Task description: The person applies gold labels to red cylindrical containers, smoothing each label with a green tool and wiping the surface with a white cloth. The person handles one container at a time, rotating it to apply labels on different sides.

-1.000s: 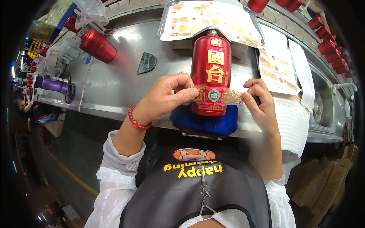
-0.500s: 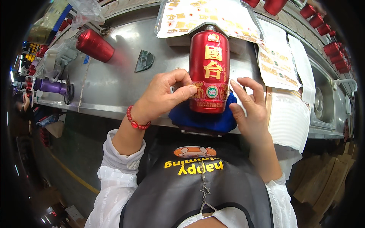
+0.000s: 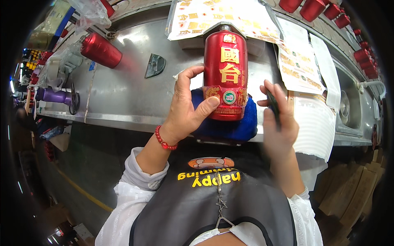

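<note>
Left hand (image 3: 186,110) — on red bottle (image 3: 226,76)

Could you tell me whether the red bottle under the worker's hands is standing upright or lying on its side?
Lying on its side: the red bottle rests lengthwise on a blue cloth, neck pointing away, steadied by the left hand.

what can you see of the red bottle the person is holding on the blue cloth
The red bottle is a glossy cylinder with rounded shoulders and a short neck pointing away from the person. It lies on its side on a folded blue cloth at the near edge of the steel bench. Large gold characters run down its face, and a gold-patterned band with a small round green-and-white seal wraps its lower end. The left hand grips its left side, thumb pressed on the band. The right hand is off it, holding a small dark tool.
</note>
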Motion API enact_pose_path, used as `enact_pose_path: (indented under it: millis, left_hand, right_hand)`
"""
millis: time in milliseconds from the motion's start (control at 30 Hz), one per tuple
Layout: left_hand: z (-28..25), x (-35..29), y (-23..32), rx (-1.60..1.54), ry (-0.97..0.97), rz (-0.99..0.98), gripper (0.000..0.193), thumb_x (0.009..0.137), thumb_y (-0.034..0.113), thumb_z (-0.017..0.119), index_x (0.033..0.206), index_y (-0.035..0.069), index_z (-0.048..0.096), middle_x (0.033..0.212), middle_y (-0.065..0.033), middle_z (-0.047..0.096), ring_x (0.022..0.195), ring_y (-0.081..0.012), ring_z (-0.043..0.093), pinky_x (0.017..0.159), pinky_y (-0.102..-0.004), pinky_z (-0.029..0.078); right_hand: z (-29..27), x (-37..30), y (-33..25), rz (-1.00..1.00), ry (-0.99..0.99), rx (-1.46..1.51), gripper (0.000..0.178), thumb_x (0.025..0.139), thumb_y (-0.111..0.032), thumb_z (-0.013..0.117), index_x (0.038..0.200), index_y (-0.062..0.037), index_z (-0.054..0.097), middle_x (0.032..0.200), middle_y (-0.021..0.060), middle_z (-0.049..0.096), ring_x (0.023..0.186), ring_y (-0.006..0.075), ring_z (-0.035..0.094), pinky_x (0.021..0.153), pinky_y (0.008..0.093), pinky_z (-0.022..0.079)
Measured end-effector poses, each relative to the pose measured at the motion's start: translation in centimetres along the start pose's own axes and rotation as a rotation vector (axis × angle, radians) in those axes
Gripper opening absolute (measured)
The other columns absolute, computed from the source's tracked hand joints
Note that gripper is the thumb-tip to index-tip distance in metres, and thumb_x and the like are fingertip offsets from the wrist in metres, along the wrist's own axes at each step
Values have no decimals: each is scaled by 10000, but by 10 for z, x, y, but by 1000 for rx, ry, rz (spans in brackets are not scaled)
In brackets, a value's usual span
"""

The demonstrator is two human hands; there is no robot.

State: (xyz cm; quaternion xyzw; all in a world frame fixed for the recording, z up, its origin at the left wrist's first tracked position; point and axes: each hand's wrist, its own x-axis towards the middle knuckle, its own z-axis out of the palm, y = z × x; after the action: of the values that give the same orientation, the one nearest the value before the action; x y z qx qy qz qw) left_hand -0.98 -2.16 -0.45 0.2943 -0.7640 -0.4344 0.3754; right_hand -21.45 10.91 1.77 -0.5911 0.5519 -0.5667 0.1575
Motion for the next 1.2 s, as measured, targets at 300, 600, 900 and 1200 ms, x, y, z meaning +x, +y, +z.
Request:
enact_pose_path:
  millis: [300,600,900,1200]
  left_hand:
    - [1,-1,-2,-32,-43,36,913,901,536,721,1492,-25,308,1455,-219,435,1383,-326,414,1170,-428,309]
    - [3,-5,4,-33,-42,-6,894,931,524,685,1508,-36,294,1477,-239,419,1392,-347,400,1176,-423,288]
    - [5,-7,-2,0,-40,43,891,941,542,659,1512,-38,296,1492,-246,410,1405,-356,392,1180,-440,281]
    - [-10,-19,-16,232,-143,141,1024,849,635,705,1541,7,285,1496,-218,435,1380,-395,426,1197,-563,205]
  right_hand:
    - [9,12,-30,-204,-172,-251,296,851,-23,723,1125,1,614,878,136,657,724,307,621,680,400,492]
    - [17,0,-11,349,-66,165,203,1006,-149,613,1138,2,581,853,63,688,741,109,631,676,269,521]
    - [18,0,-13,325,-61,124,201,1016,-169,598,1132,-6,584,856,52,681,744,99,611,675,259,509]
    - [-3,-7,9,340,31,-13,244,1022,-164,595,1185,17,578,938,76,665,847,145,611,774,286,510]
